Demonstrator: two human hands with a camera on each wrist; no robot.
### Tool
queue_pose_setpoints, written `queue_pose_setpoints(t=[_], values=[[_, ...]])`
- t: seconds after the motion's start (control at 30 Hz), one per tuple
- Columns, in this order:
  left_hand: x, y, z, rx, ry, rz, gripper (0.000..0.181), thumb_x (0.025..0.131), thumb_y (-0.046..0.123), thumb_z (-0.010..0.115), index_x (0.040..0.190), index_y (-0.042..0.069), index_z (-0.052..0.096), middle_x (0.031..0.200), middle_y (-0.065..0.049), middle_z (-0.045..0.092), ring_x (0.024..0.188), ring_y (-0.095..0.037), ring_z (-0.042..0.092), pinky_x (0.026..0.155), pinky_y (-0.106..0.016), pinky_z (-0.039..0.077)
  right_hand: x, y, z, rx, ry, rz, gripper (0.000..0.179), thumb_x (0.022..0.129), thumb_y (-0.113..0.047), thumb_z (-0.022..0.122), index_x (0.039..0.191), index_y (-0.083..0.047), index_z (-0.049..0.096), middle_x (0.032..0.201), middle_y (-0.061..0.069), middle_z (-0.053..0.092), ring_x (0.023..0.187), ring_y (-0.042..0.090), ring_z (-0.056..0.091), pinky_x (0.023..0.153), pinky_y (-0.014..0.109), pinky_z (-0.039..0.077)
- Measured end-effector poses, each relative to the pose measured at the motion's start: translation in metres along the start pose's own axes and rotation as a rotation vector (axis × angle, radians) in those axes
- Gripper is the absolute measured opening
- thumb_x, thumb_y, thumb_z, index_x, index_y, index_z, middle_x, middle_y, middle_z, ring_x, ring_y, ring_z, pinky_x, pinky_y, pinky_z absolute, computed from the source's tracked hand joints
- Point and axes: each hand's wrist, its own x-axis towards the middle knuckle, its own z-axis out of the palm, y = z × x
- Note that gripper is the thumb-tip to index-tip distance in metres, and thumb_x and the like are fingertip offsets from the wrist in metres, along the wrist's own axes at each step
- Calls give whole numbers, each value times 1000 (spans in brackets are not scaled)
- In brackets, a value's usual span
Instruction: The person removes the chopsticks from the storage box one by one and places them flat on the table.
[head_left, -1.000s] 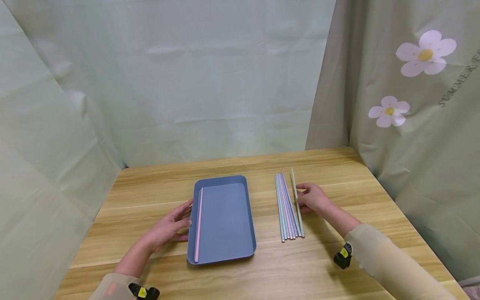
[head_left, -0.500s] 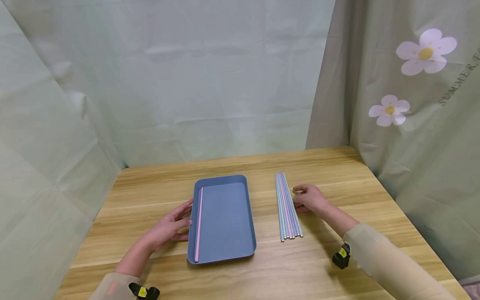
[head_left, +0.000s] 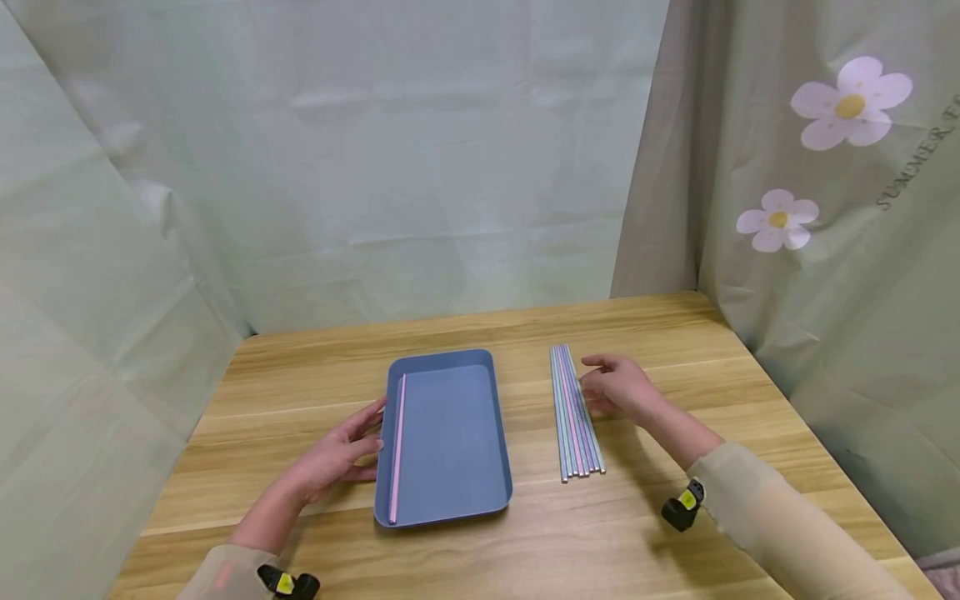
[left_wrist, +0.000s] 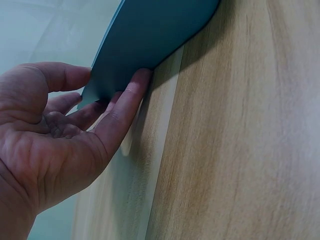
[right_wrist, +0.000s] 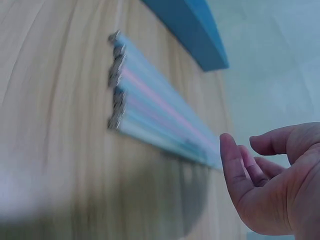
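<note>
A blue-grey tray (head_left: pixel 453 442) lies on the table, and a pink chopstick (head_left: pixel 398 450) rests in it along the left side. My left hand (head_left: pixel 337 454) touches the tray's left wall with fingers spread; the left wrist view shows the fingertips against the tray's side. Right of the tray, several pastel chopsticks (head_left: pixel 576 417) in blue, pink and purple lie side by side, fanning slightly wider toward the near end. Just right of them, near the far half, is my right hand (head_left: pixel 618 385). In the right wrist view its fingers are loosely bent and hold nothing.
The wooden table (head_left: pixel 540 550) reaches back to a pale curtain (head_left: pixel 420 167). A flower-printed curtain (head_left: pixel 832 292) hangs along the right side. Both forearms carry a black wrist camera, one on the left (head_left: pixel 288 582) and one on the right (head_left: pixel 682 505).
One second ago my right hand held a pale chopstick tilted away from the row; that chopstick now lies against the others. The right hand has let go and shifted slightly away from me. The left hand stays.
</note>
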Motion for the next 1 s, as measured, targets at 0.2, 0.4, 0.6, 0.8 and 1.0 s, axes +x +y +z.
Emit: queue_pose_setpoints(t=[0.2, 0.4, 0.6, 0.8, 1.0], values=[[0, 0, 0, -9, 8, -5, 76, 104, 9, 55, 166, 21, 13, 169, -20, 7, 139, -41, 41, 93, -52, 56, -2, -16, 17, 58, -29, -16, 52, 101, 0, 57, 149, 9, 41, 128, 28, 58, 108, 35, 63, 90, 46, 58], [1, -1, 0, -13, 2, 0, 76, 104, 10, 56, 166, 21, 12, 169, -20, 7, 140, -42, 39, 92, -52, 56, -7, -34, 46, 92, -81, -19, 48, 100, 1, 58, 147, 5, 47, 133, 29, 57, 117, 42, 61, 90, 47, 57], [0, 0, 0, -18, 19, -12, 78, 104, 8, 56, 166, 23, 13, 170, -19, 7, 143, -45, 34, 92, -53, 56, -7, -43, 83, 190, -209, -27, 49, 99, 3, 57, 146, 7, 45, 135, 32, 55, 111, 37, 65, 98, 54, 52], [-1, 1, 1, -5, 17, -6, 75, 105, 10, 55, 166, 23, 13, 170, -19, 7, 140, -43, 39, 91, -52, 56, -7, -47, 122, 241, -332, -5, 51, 96, 6, 59, 145, 7, 46, 141, 34, 51, 120, 43, 60, 94, 49, 55], [-2, 1, 2, -4, 15, -6, 76, 105, 9, 55, 166, 23, 13, 170, -19, 8, 143, -44, 35, 91, -51, 56, -3, -48, 152, 234, -409, 43, 49, 100, 0, 56, 148, 6, 45, 145, 32, 49, 129, 47, 53, 97, 50, 54]])
